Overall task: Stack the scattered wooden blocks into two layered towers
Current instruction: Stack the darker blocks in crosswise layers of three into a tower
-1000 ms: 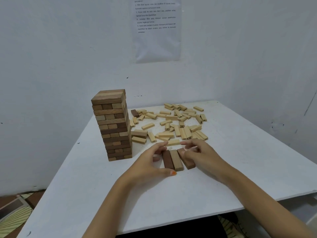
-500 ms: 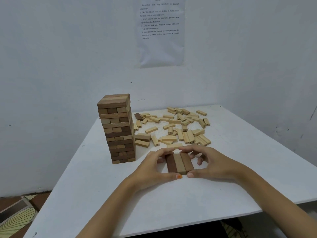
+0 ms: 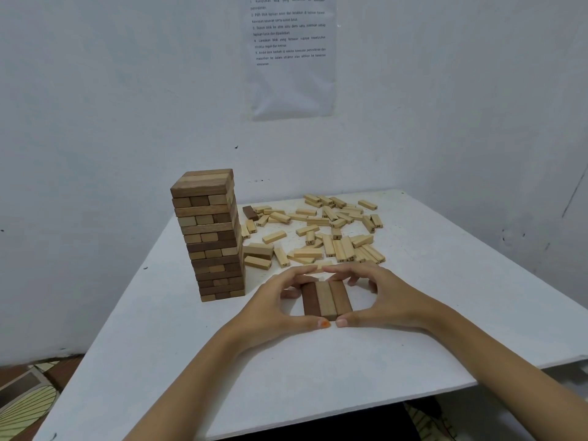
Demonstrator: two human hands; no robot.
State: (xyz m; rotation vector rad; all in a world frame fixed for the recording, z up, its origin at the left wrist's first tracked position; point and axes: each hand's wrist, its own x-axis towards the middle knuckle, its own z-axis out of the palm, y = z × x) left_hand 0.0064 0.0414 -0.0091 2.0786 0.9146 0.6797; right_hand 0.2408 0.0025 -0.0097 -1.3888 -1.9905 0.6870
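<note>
Three wooden blocks (image 3: 326,299) lie side by side on the white table (image 3: 286,377) as one flat row: dark, light, mid-brown. My left hand (image 3: 273,308) curls round the row's left side, thumb at the near ends and fingers at the far ends. My right hand (image 3: 391,300) mirrors it on the right side, and the two thumb tips almost meet in front of the row. A tall layered tower (image 3: 210,237) of mixed brown blocks stands to the left of my hands. Several pale loose blocks (image 3: 321,233) lie scattered behind.
Two larger brown blocks (image 3: 258,251) lie beside the tower's base. A dark block (image 3: 250,212) rests at the pile's far left. The table sits in a corner of white walls, with a printed sheet (image 3: 291,55) taped above. Patterned floor shows at lower left.
The right-hand block, which lay angled apart, has been pushed flush against the other two. Both hands have closed in round the row, thumbs now meeting at its near end.
</note>
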